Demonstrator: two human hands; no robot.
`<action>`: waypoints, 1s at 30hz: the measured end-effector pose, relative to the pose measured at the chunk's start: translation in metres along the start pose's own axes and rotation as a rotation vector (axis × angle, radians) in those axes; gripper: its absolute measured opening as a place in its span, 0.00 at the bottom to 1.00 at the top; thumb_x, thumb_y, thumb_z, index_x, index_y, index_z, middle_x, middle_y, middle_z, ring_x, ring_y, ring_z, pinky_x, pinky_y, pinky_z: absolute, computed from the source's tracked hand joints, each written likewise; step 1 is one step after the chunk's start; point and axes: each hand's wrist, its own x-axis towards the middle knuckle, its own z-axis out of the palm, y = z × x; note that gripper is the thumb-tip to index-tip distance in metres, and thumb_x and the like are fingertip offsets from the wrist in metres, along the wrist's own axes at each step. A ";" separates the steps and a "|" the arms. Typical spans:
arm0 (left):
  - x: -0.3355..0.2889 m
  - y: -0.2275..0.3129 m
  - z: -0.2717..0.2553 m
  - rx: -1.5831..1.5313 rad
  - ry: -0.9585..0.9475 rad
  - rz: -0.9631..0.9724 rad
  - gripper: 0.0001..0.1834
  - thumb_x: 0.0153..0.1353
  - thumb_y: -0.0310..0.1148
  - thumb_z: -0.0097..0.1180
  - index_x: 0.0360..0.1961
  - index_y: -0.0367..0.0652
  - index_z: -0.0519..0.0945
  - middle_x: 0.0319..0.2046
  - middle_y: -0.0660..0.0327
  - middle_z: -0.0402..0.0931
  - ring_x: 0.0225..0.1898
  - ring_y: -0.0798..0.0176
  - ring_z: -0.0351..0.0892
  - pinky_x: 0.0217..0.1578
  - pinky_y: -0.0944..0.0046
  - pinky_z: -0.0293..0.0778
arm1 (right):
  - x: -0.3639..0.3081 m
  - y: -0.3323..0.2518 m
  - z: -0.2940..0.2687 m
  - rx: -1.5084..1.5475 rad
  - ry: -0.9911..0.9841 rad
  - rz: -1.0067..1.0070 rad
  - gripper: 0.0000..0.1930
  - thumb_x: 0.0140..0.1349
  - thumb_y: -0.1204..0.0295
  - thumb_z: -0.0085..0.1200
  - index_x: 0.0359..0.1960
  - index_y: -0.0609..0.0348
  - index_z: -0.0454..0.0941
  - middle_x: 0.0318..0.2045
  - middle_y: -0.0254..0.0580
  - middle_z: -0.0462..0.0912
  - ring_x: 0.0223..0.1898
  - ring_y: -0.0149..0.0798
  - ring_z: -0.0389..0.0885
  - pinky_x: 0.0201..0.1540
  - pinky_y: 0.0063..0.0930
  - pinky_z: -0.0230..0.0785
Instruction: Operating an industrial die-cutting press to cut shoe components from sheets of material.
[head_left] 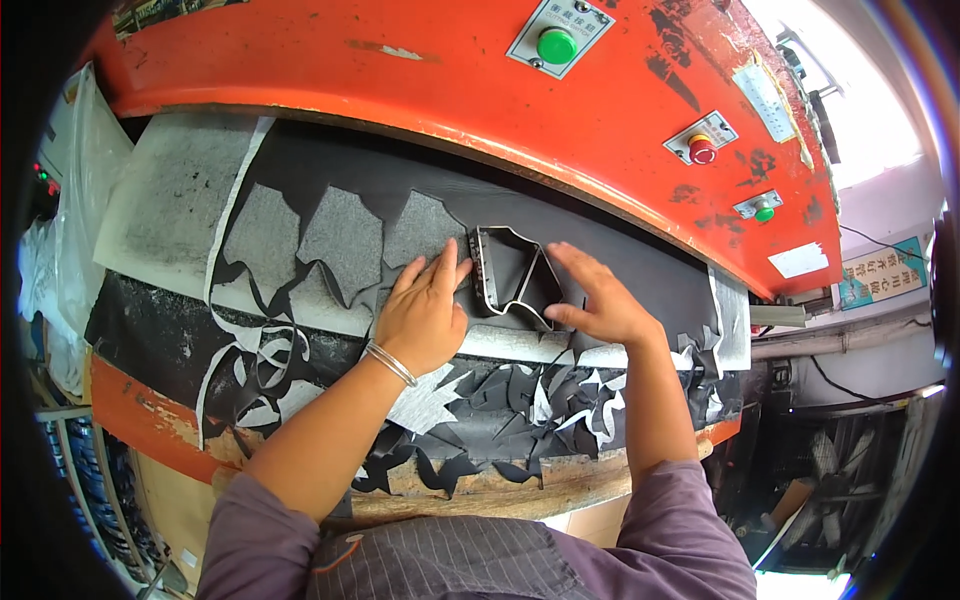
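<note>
A metal cutting die (483, 272) with thin, shaped walls and a crossbar stands on a black sheet (640, 262), apparently leather or a similar material. My left hand (425, 315) lies to the left of the die, its fingers stretched out and its fingertips near the die's left wall. To the right, my right hand (606, 302) has thumb and fingers spread around the die's right end, seemingly touching its edge. Left of the die, a row of 3 cut-out openings shows a grey fabric-like surface (343, 243) beneath. A bracelet (390, 363) circles my left wrist.
An orange press beam (440, 100) spans behind the sheet, with a green button (557, 46) and a red button (702, 150). Black and white scraps (500, 400) heap along the near side, over a wooden edge (590, 480). Clear plastic (90, 200) hangs at left.
</note>
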 end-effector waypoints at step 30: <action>-0.013 0.002 0.005 0.105 0.012 -0.026 0.41 0.56 0.28 0.47 0.69 0.26 0.45 0.63 0.59 0.69 0.69 0.56 0.57 0.69 0.48 0.45 | -0.014 -0.036 0.092 0.408 0.736 0.421 0.26 0.58 0.60 0.65 0.52 0.65 0.72 0.39 0.52 0.82 0.39 0.41 0.83 0.40 0.40 0.76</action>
